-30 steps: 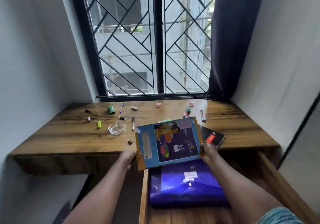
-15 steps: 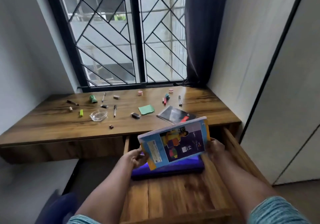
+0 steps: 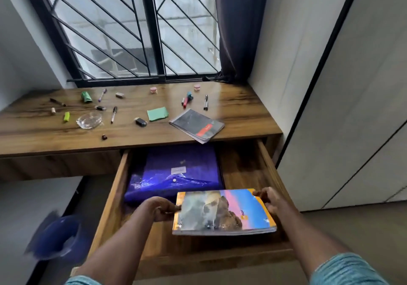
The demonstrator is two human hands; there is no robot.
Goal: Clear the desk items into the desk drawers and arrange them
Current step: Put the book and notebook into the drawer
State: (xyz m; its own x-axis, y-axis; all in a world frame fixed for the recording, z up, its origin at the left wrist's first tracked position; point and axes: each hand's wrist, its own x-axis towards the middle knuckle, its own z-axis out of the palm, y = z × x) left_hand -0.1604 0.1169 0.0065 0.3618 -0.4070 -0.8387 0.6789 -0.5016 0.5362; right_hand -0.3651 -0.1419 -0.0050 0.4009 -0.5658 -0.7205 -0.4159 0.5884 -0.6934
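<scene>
I hold a colourful notebook (image 3: pixel 224 212) flat and low over the front of the open wooden drawer (image 3: pixel 271 170). My left hand (image 3: pixel 160 207) grips its left edge and my right hand (image 3: pixel 267 199) grips its far right corner. A purple folder (image 3: pixel 176 174) lies in the back left of the drawer. On the desk (image 3: pixel 242 113) lie a dark spiral notebook (image 3: pixel 197 125), green sticky notes (image 3: pixel 157 114), a glass dish (image 3: pixel 89 120), several pens and small items.
A barred window (image 3: pixel 132 31) and dark curtain (image 3: pixel 237 27) stand behind the desk. White wardrobe doors (image 3: pixel 352 108) close off the right side. A blue object (image 3: pixel 55 238) sits blurred on the floor at lower left.
The notebook has been turned over, its other cover up, and lowered toward the front of the drawer. My view tilted down and closer to the drawer.
</scene>
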